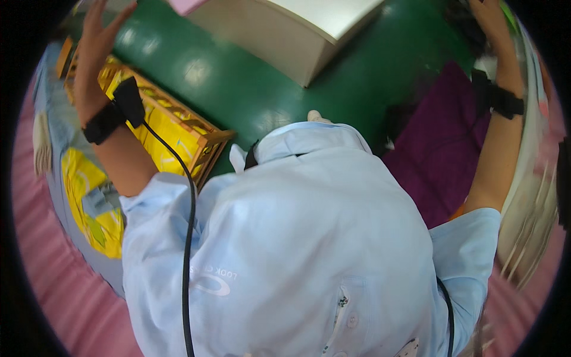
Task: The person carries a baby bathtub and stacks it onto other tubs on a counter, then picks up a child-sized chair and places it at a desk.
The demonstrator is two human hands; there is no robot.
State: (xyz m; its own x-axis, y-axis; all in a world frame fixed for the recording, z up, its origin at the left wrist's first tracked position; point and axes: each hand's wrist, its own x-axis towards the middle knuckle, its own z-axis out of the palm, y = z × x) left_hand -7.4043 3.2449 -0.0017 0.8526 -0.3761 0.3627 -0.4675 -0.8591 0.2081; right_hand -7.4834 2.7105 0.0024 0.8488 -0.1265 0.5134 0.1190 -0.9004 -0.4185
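My left hand (99, 37) is raised at the upper left with its fingers apart, and nothing shows in it. Below it stands a wooden slatted crate (172, 100) with yellow printed plastic packages (169, 132) inside. At the upper right is my right hand (489, 22), its fingertips cut off by the picture's edge, so its grip cannot be made out. A black strap (107, 122) with a small box and cable goes round my left wrist, and another black strap (505, 102) is on the right. Beside my right forearm lies a purple cloth (440, 146).
A white cabinet or table (297, 44) with a sharp corner stands ahead on the green floor (250, 89). Another yellow package (89, 199) lies on a pale blue surface at the left. Pink fabric (56, 256) borders the left side; pale folded material (529, 226) is at the right.
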